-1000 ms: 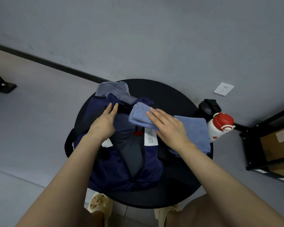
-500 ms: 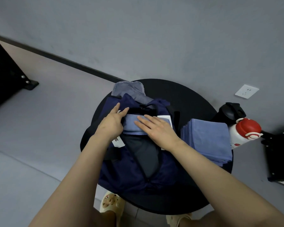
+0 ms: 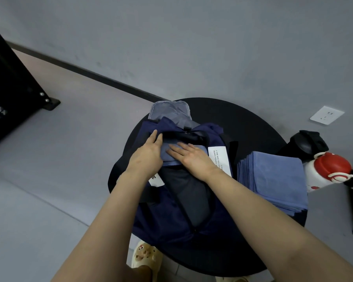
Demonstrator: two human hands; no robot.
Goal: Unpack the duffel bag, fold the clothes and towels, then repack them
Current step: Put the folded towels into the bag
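A folded blue towel (image 3: 172, 153) lies in the mouth of the navy duffel bag (image 3: 167, 220) on the round black table (image 3: 251, 127). Both the left hand (image 3: 146, 157) and right hand (image 3: 192, 157) press it flat-fingered, grasping nothing. It looks soft, light and easily unfolded, so it is best held by its folded edges.

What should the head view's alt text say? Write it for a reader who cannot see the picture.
Both hands press a folded blue towel into an open navy duffel bag on a round black table: left hand flat at the bag's edge, right hand flat on the towel. A stack of folded blue towels lies to the right, beside a red-capped bottle.
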